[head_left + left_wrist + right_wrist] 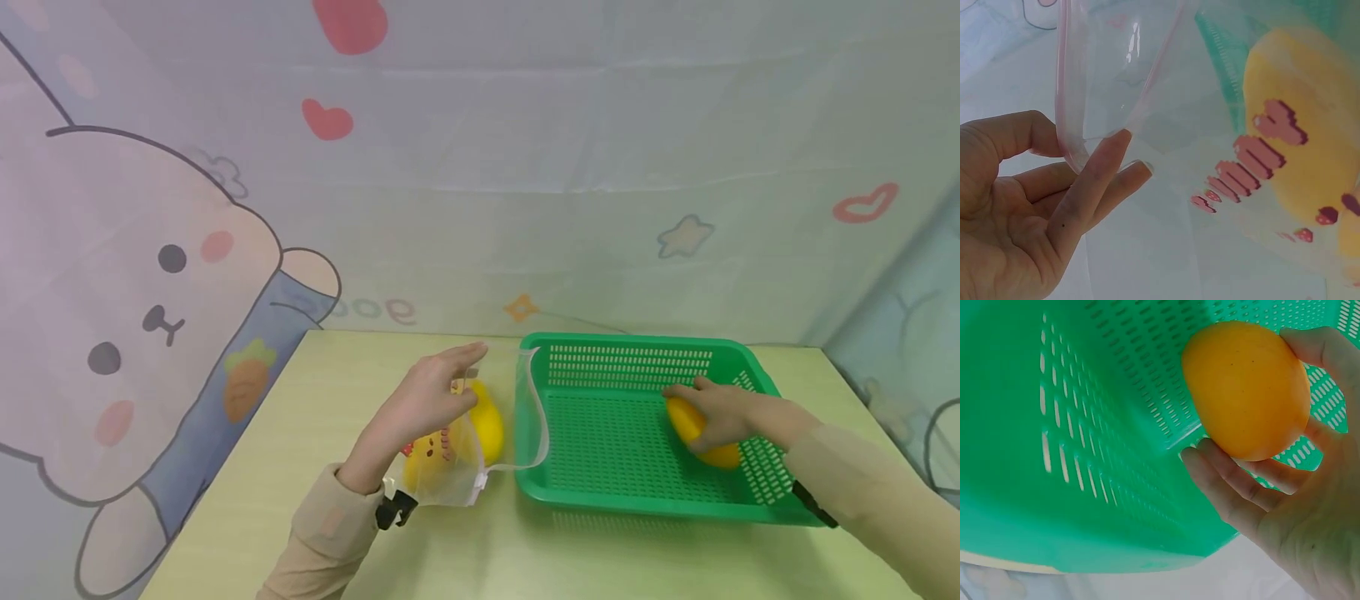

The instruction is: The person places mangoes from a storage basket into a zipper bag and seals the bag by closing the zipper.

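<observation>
A clear zip bag with printed pink lettering holds yellow mangoes and lies left of the green basket. Its mouth gapes toward the basket. At the bag's upper edge, my left hand pinches the film between thumb and fingers, seen close up in the left wrist view. Inside the basket, toward its right end, my right hand grips an orange-yellow mango. Thumb and fingers curl round its sides, with the palm behind it in the right wrist view.
Both bag and basket stand on a pale yellow table. A cloth backdrop with cartoon prints hangs behind the table's far edge. The basket has raised slotted walls, and a dark cable shows at the far right.
</observation>
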### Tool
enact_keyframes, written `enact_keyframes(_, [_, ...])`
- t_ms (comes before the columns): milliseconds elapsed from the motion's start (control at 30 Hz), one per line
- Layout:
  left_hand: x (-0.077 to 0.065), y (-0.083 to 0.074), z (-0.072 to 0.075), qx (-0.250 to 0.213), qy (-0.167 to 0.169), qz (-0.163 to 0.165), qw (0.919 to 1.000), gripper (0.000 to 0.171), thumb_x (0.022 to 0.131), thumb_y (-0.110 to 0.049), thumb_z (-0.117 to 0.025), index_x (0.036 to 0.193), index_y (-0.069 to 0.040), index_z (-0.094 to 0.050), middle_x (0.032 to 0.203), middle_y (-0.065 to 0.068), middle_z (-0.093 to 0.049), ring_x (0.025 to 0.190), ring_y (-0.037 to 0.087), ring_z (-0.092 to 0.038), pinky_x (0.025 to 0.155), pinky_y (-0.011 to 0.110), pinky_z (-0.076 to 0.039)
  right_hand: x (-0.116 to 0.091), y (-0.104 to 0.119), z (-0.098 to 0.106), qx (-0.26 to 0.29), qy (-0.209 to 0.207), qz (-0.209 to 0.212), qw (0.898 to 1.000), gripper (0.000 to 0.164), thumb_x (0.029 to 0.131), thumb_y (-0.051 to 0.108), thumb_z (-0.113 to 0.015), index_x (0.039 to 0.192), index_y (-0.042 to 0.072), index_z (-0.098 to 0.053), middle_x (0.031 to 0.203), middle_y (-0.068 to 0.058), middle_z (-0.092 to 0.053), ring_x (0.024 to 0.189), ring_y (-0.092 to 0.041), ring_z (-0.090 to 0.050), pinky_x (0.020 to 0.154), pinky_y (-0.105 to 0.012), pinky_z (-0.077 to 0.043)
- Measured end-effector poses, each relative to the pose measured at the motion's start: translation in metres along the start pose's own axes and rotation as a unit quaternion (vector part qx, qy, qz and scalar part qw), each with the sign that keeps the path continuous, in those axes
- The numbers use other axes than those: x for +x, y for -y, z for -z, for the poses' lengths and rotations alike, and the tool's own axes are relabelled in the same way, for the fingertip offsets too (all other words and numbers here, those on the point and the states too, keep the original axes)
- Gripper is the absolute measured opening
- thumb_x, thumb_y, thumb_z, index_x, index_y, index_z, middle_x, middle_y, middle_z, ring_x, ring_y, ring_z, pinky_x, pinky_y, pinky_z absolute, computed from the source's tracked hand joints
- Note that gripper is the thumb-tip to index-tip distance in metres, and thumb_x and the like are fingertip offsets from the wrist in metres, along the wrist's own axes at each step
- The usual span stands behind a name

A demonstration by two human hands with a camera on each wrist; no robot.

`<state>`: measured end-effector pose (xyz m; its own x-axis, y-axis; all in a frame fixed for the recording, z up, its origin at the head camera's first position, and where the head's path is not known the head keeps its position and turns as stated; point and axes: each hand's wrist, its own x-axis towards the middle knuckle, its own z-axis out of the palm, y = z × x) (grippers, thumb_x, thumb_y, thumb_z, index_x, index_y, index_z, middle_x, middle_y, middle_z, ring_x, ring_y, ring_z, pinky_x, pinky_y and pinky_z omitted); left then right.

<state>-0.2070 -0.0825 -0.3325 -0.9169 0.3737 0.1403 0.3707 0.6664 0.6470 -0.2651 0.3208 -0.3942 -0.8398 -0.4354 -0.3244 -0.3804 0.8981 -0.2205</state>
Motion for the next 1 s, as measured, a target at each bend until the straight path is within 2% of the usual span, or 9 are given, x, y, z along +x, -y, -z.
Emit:
enact_keyframes(300, [0.002,0.001,-0.002,-0.001,-0.001,0.003,1.0000,0.061,0.085,-0.003,-0.055,0.144,-0.010,-0.044,0.151,0.005,-0.043,0.122,0.028,-0.058,0.042,0.016,-0.024,-0.002,0.011,-0.006,0.032,-0.035,0.033,0.998,0.081,0.074,0.024,-0.072,0.144,0.010,-0.036,0.112,-0.017,-0.045,0.077,-0.018,-0.048,0.061,-0.030,-0.042])
enact_keyframes(533, [0.002,-0.001,-0.003,0.002,-0.003,0.007,1.0000,0.060,0.086,-0.003,-0.056,0.144,-0.011,-0.044,0.150,0.005,-0.044,0.122,0.028,-0.059,0.043,0.017,-0.025,-0.005,0.020,-0.008,0.026,-0.056,0.050,0.997,0.078,0.074,0.026,-0.073,0.143,0.014,-0.038,0.107,-0.011,-0.047,0.076,-0.015,-0.047,0.060,-0.029,-0.042])
enact_keyframes(833, [0.001,0.001,-0.004,-0.002,-0.004,0.000,1.0000,0.061,0.085,-0.003,-0.055,0.144,-0.011,-0.044,0.151,0.005,-0.044,0.121,0.027,-0.059,0.043,0.017,-0.025,-0.010,0.030,-0.009,0.013,-0.095,0.072,0.993,0.080,0.074,0.026,-0.073,0.144,0.013,-0.039,0.105,-0.010,-0.048,0.076,-0.013,-0.046,0.060,-0.026,-0.041])
enact_keyframes(1000, [0.001,0.001,-0.005,-0.003,-0.004,0.001,1.0000,0.060,0.085,-0.003,-0.055,0.144,-0.011,-0.044,0.151,0.005,-0.044,0.122,0.028,-0.059,0.043,0.017,-0.025,-0.013,0.040,-0.009,0.012,-0.117,0.086,0.989,0.080,0.074,0.027,-0.074,0.145,0.015,-0.038,0.112,-0.013,-0.048,0.077,-0.013,-0.047,0.060,-0.025,-0.042])
